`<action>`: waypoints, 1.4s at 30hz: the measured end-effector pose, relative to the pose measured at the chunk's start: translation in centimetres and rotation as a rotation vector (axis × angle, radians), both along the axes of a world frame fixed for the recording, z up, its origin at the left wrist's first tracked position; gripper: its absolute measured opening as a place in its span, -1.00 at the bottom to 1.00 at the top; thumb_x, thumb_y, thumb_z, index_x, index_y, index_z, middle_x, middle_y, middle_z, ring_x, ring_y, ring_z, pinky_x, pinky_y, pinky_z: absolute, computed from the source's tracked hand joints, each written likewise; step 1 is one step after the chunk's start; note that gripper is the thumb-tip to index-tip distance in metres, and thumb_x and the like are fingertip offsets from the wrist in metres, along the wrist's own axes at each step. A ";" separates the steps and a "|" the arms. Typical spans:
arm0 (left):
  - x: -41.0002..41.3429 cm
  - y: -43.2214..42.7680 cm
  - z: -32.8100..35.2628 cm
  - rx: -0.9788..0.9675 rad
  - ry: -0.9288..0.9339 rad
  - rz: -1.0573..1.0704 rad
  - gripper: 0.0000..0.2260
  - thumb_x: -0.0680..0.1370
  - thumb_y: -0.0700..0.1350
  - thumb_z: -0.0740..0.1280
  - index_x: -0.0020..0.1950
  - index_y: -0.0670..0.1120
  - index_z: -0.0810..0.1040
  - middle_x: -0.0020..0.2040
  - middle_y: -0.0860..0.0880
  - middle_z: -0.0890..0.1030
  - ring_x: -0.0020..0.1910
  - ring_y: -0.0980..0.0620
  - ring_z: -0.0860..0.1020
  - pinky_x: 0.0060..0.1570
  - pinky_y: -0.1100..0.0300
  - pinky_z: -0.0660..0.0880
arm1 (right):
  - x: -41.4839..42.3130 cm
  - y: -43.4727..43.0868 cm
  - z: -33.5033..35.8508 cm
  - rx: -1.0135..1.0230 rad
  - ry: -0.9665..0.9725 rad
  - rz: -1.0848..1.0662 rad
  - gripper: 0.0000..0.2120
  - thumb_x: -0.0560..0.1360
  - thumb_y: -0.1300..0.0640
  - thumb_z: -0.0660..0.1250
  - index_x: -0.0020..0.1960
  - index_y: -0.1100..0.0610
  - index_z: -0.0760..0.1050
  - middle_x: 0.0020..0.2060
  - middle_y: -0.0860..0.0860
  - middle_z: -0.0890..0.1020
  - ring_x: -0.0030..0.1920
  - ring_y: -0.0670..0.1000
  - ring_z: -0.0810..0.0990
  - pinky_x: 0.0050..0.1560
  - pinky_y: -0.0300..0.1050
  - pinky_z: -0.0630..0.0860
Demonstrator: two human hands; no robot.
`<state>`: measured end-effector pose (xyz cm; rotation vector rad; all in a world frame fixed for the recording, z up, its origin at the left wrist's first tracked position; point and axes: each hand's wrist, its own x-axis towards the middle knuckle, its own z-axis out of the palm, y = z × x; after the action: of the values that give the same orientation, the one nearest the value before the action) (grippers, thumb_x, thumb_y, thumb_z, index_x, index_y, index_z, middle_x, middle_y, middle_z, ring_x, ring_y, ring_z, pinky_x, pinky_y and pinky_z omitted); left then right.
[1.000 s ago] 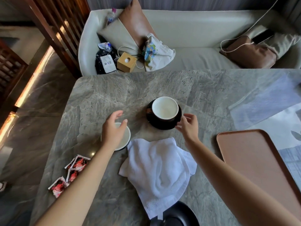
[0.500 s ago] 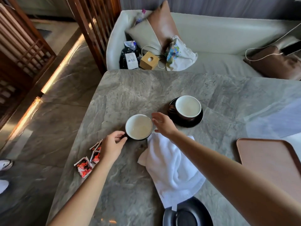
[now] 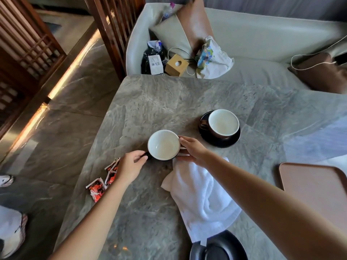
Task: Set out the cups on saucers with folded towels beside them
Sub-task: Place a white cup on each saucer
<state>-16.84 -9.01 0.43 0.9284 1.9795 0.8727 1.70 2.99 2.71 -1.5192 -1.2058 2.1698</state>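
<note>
A dark cup with a white inside [image 3: 163, 145] stands on the grey stone table [image 3: 150, 102], with no saucer visible beneath it. My left hand [image 3: 131, 166] pinches its handle on the left side. My right hand [image 3: 193, 150] holds the cup's right side, thumb at the rim. A second, matching cup [image 3: 223, 123] sits on a black saucer [image 3: 217, 142] farther right. An unfolded white towel [image 3: 201, 196] lies crumpled under my right forearm. Another black saucer [image 3: 227, 247] shows at the bottom edge, partly under the towel's corner.
Several red sachets [image 3: 101, 184] lie near the table's left edge, under my left wrist. A pinkish-brown tray [image 3: 317, 186] sits at the right. Behind the table is a pale sofa [image 3: 262, 40] with cushions, bags and a small wooden box [image 3: 176, 65].
My view has swung left. My left hand has taken the cup's handle, and my right hand left the cup on the saucer and came across to the near cup's right side.
</note>
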 end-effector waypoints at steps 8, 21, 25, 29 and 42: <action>-0.3 0.2 1.6 0.054 -0.024 0.010 -0.85 0.52 -0.27 0.31 0.03 -0.15 0.62 -0.05 -0.09 0.66 -0.03 -0.03 0.60 0.03 0.11 0.48 | 0.4 -0.1 0.1 -0.059 0.103 -0.056 -0.69 0.65 0.12 0.09 0.33 0.13 0.43 0.01 0.06 0.56 0.04 0.10 0.57 0.14 0.08 0.54; 2.6 -1.4 9.8 0.127 -0.112 -0.137 -0.84 0.49 -0.29 0.35 0.05 -0.20 0.61 -0.06 -0.11 0.66 -0.13 0.14 0.61 0.00 0.19 0.50 | 6.9 -1.8 5.3 -0.122 0.338 -0.106 -0.79 0.58 0.18 0.24 0.17 0.07 0.56 0.00 0.08 0.64 -0.02 0.08 0.65 -0.07 0.01 0.65; 4.8 -2.5 10.9 0.071 -0.130 -0.191 -0.87 0.49 -0.23 0.37 0.02 -0.15 0.62 0.04 -0.10 0.63 0.02 0.00 0.60 0.17 0.06 0.46 | 10.7 -3.7 6.1 -0.104 0.349 -0.096 -0.80 0.57 0.19 0.25 0.13 0.05 0.58 -0.05 0.04 0.68 -0.05 0.05 0.69 -0.07 -0.04 0.64; 7.7 -4.0 10.1 0.087 -0.096 -0.261 -0.89 0.47 -0.25 0.39 -0.02 -0.17 0.62 0.04 -0.10 0.52 0.00 0.02 0.53 0.11 0.16 0.42 | 14.3 -6.9 5.5 -0.109 0.325 -0.174 -0.80 0.55 0.19 0.27 0.12 0.08 0.59 -0.06 0.07 0.68 -0.06 0.06 0.69 -0.13 -0.07 0.64; 14.1 -11.2 4.8 -0.024 -0.164 -0.486 -0.88 0.41 -0.38 0.40 -0.08 -0.25 0.62 -0.07 -0.18 0.51 -0.11 -0.02 0.52 0.01 0.33 0.43 | 22.2 -18.7 1.7 -0.244 0.254 -0.286 -0.74 0.44 0.17 0.37 0.13 0.09 0.58 -0.03 0.08 0.68 0.00 0.09 0.67 -0.09 -0.04 0.63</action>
<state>-2.70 -20.16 5.28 1.2140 1.5256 0.6219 23.86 -15.75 4.40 -1.3486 -0.6229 2.2852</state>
